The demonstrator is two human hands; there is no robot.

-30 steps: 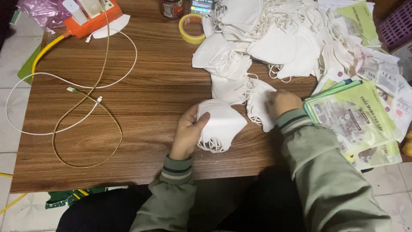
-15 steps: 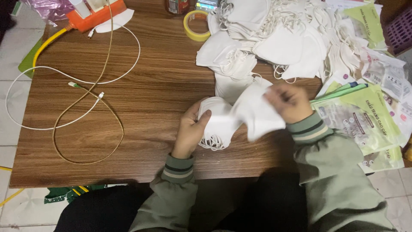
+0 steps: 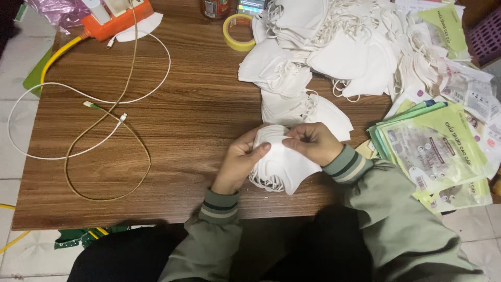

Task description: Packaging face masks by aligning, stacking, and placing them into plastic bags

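- The left hand (image 3: 241, 159) grips a small stack of white masks (image 3: 279, 164) at the near edge of the wooden bench (image 3: 193, 130), thumb pressed on top.
- The right hand (image 3: 313, 142) pinches the top mask of the stack at its upper edge.
- A big heap of masks (image 3: 334, 52) lies behind.
- Green packets (image 3: 433, 151) sit to the right; cables (image 3: 99, 120) loop at the left.
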